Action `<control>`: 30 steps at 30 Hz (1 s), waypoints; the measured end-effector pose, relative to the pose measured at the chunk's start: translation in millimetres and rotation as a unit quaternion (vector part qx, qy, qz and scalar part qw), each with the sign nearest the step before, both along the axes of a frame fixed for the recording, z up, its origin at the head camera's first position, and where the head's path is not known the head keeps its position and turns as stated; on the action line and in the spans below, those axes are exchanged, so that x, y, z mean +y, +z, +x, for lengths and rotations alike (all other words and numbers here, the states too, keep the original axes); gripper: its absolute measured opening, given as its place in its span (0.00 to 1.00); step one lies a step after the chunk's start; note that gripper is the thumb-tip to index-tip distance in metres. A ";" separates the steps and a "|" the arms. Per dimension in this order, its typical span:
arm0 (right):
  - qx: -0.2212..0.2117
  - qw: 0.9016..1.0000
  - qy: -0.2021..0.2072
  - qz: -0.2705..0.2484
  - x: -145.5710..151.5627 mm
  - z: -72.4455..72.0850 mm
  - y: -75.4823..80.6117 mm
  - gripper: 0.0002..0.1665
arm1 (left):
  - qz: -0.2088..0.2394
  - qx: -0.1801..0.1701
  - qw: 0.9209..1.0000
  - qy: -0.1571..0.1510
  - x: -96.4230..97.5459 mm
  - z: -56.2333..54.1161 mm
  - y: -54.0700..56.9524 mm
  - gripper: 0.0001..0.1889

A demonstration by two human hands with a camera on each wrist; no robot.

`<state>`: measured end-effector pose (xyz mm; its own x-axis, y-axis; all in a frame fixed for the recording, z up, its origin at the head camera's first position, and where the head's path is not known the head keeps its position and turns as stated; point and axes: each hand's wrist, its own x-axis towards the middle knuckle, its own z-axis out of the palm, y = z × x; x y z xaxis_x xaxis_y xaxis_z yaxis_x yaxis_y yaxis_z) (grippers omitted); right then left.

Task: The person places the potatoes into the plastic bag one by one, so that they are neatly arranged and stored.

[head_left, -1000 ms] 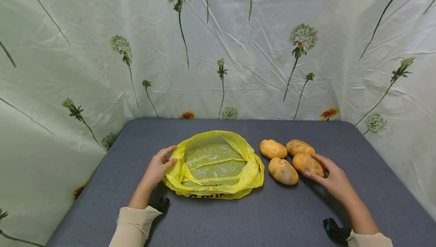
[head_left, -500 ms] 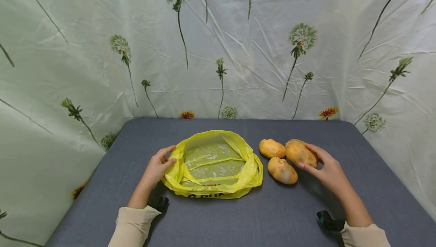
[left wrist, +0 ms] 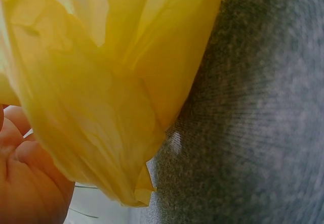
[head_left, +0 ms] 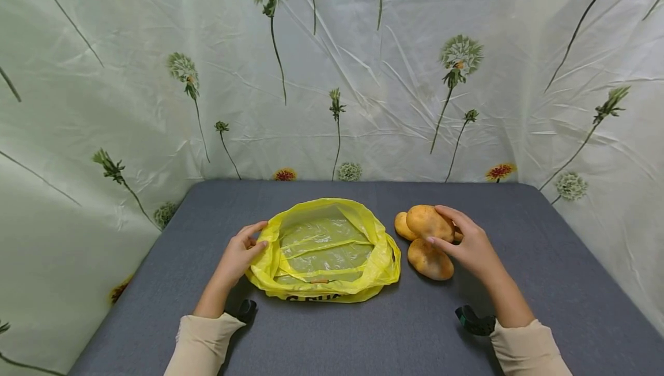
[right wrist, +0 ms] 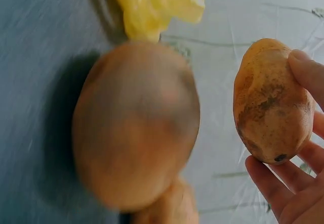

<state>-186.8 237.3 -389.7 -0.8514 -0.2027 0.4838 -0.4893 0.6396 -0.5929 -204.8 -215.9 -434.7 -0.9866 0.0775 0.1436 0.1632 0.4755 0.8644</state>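
Holding one potato: right hand, thumb on one side, fingers on the other, grip about as wide as the potato. Held potato is up off the table, over the potato group right of the bag. Right wrist view shows it well clear of the surface, seen against the backdrop, dark blemishes on its skin.

Left hand pinches the left rim of the yellow bag, thumb and fingers close together. Left wrist view: bag film hides most of the fingers, so exact finger spacing can't be told there.

Bag sits mid-table, mouth facing up and wide, handles slack. Dark lettering on the near wall, partly folded under, not readable. Small orange-brown bit by the near rim, too small to identify.

Three more potatoes on the table, just right of the bag: front potato nearest the person, rear-left potato partly covered by the held one, rear-right potato mostly behind the right hand. Can't tell whether they touch. Right wrist view has one big and blurred up close, another peeking out past it.

Beige sleeves on both arms, black wrist unit on the left, matching one on the right. Backdrop is pale wrinkled cloth with flower print.
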 end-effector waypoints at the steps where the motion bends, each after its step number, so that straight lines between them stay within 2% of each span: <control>1: 0.002 1.000 0.008 -0.005 -4.3 -1.8 0.4 0.37 | 0.001 0.000 1.000 0.000 -0.2 -0.1 -0.1 0.23; 5: 0.007 0.999 0.035 -0.012 -23.4 -8.1 1.3 0.37 | 0.001 -0.005 1.000 0.003 -1.0 -0.6 -1.1 0.23; 12: -0.026 0.996 0.074 -0.031 -55.4 -17.9 -0.1 0.37 | -0.001 0.001 1.000 0.002 -1.0 -0.3 -1.0 0.23; 22: -0.043 0.992 0.115 -0.025 -98.6 -31.8 -3.9 0.37 | 0.006 0.003 1.000 -0.004 -1.3 0.7 0.0 0.23; 30: -0.054 0.990 0.128 -0.001 -132.2 -42.6 -5.9 0.37 | 0.002 0.005 1.000 -0.005 -1.8 -0.2 -0.7 0.22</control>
